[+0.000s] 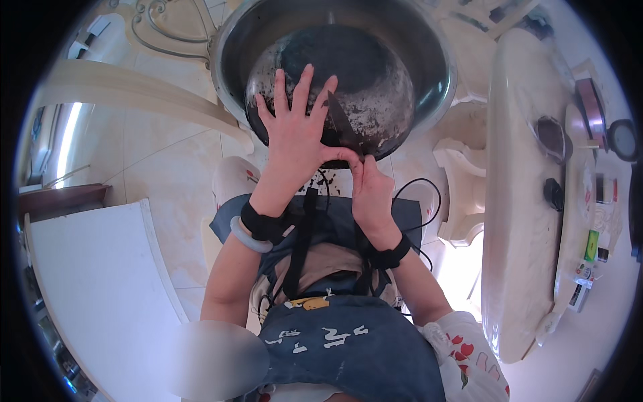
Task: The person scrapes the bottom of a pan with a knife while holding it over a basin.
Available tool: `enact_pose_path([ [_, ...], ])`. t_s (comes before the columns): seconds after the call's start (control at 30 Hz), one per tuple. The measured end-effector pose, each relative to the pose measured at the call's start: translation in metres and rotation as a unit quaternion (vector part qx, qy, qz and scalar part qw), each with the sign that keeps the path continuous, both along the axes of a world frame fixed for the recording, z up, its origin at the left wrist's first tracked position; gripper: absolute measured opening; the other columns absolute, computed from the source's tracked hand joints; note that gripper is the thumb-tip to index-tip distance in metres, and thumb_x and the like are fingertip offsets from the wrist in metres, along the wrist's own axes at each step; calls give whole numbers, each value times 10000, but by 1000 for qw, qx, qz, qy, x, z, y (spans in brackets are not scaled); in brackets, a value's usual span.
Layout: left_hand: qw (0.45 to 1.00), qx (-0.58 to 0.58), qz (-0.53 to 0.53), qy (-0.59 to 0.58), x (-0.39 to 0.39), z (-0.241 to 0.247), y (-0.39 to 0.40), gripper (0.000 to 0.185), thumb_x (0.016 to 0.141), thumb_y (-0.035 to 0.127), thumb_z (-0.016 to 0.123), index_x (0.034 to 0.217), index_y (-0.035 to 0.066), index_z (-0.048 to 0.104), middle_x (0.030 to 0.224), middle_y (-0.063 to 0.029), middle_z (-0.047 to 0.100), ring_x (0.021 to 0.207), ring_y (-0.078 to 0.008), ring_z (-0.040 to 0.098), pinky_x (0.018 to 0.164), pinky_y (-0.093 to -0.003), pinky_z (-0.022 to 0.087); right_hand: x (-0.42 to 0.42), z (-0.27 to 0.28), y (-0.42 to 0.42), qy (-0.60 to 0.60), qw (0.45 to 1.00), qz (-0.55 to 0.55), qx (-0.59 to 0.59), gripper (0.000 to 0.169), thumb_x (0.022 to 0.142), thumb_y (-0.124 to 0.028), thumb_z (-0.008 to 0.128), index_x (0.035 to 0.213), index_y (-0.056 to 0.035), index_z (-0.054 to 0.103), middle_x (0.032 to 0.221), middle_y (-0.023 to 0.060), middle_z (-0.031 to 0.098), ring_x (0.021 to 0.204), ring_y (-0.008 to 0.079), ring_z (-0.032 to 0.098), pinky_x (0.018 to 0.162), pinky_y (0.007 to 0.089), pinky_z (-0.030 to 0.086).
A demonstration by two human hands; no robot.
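Note:
A round pan point(384, 108), its outside crusted with black soot and patches of bare grey metal, lies bottom up in a large metal basin point(442, 100). My left hand point(296, 130) rests flat on the near left of the pan with fingers spread. Its thumb reaches across to my right hand point(371, 193). That right hand grips a dark pointed knife point(344, 120) near the pan's near rim. The blade lies over the pan's surface, tip pointing away beside my left index finger. The handle is mostly hidden in my fist.
Dark flakes point(329, 183) lie on the floor below the near rim. A blue apron point(346, 346) covers my lap, with a black cable point(437, 201) looping beside it. A cream table point(517, 201) stands to the right, a white surface point(100, 291) to the left.

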State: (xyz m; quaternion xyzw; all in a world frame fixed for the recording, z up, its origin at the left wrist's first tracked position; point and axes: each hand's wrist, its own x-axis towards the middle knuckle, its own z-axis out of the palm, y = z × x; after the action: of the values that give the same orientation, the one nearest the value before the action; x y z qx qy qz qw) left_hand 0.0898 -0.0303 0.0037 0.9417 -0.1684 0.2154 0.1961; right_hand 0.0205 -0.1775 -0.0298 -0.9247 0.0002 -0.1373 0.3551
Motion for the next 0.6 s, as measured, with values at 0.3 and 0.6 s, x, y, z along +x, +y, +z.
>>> enact_pose_path([
  [0.3,1000,-6,13,-22,1,-4,-3,1006,556,652,725,1405,199,431,1482,-84,325,1360,-428,250,1024,-679,190,18,10,-11,-17,999,-35,-4,217,957,-191,546,829,-31,474,614,214,552,599,428,567,487,480,410],
  [0.6,1000,-14,8,-20,0,-4,0,1052,538,643,736,1404,142,414,1475,-85,333,1367,-417,246,1027,-675,191,25,14,-14,-37,998,-47,-19,232,951,-191,561,802,-40,469,603,200,551,578,424,559,481,470,411],
])
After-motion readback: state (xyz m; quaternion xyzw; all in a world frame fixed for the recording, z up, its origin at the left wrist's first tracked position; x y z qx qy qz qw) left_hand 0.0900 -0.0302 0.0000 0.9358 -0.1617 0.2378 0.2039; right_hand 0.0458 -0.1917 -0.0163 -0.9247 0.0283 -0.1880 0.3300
